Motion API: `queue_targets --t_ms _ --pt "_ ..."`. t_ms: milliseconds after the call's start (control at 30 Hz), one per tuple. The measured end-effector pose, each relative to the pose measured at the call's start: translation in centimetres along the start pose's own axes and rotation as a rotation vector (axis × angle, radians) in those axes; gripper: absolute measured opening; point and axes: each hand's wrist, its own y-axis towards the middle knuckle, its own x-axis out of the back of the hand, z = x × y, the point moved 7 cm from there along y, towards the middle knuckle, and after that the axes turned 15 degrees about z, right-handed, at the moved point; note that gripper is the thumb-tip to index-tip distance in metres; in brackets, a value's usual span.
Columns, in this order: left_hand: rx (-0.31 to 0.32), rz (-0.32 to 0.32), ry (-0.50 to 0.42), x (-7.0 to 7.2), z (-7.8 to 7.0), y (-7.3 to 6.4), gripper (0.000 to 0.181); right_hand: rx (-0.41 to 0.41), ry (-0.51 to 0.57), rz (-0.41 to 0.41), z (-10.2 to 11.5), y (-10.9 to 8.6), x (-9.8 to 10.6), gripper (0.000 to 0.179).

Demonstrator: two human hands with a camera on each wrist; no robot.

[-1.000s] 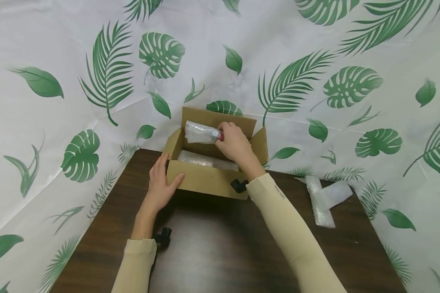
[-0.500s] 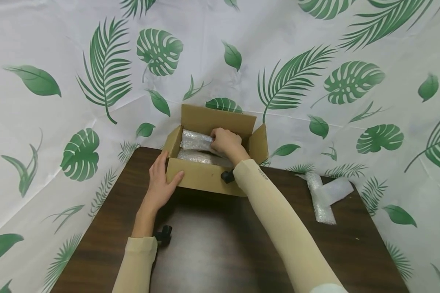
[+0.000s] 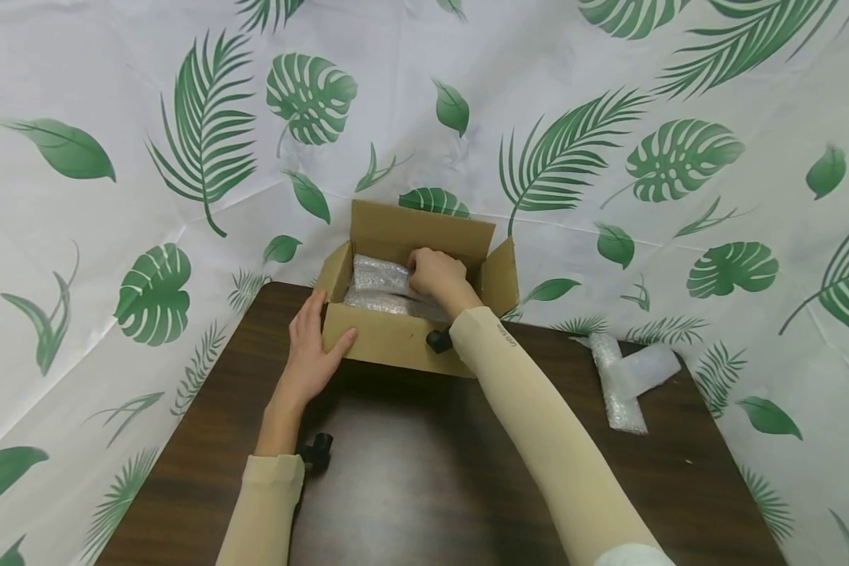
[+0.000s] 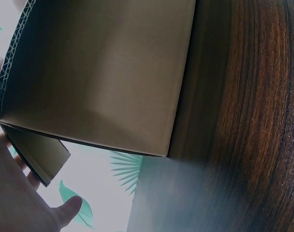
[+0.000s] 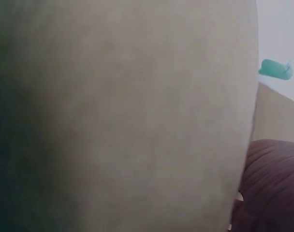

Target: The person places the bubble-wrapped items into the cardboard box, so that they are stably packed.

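An open cardboard box [image 3: 389, 339] stands at the back of the table with its flaps raised. My left hand [image 3: 309, 358] holds its front left corner, thumb on the front flap and fingers along the left one. Inside the box, my right hand [image 3: 439, 275] grips the right end of a bubble-wrapped bundle [image 3: 378, 273]; the fingertips are hidden. Another bubble-wrapped bundle [image 3: 376, 301] lies in front of it in the box. In the left wrist view, the box flap [image 4: 103, 82] fills much of the picture. A blurred cardboard surface [image 5: 152, 116] blocks most of the right wrist view.
Two pieces of bubble wrap [image 3: 622, 385] lie crossed on the right side of the dark wooden table [image 3: 396, 472]. Behind the box rises a white sheet [image 3: 410, 118] printed with green leaves.
My right hand has lowered the bubble-wrapped bundle into the box, behind the other one. The red part seen at its end earlier is now hidden. My left hand has stayed at the corner.
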Motion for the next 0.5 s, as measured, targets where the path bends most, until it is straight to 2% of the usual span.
queue_targets --t_ms 100,167,233,333,433,500 --pt "0.004 0.002 0.004 0.0 0.0 -0.1 0.094 0.005 -0.035 0.048 -0.1 0.0 -0.4 0.043" --pt "0.005 0.005 0.004 -0.1 0.0 0.0 0.094 0.021 -0.061 0.115 -0.2 0.3 -1.0 0.037" --pt "0.006 0.007 0.007 -0.1 0.0 0.0 0.094 0.069 -0.093 0.185 -0.2 0.5 -1.8 0.033" --pt "0.008 0.006 0.015 -0.2 0.0 -0.1 0.094 0.148 -0.117 0.273 0.0 0.7 -2.8 0.039" --pt "0.010 0.005 0.020 -0.1 0.0 -0.1 0.093 0.194 -0.113 0.287 0.1 0.6 -3.2 0.055" --pt "0.011 0.005 0.019 -0.1 -0.1 -0.1 0.094 0.198 -0.111 0.268 0.2 0.6 -3.0 0.055"
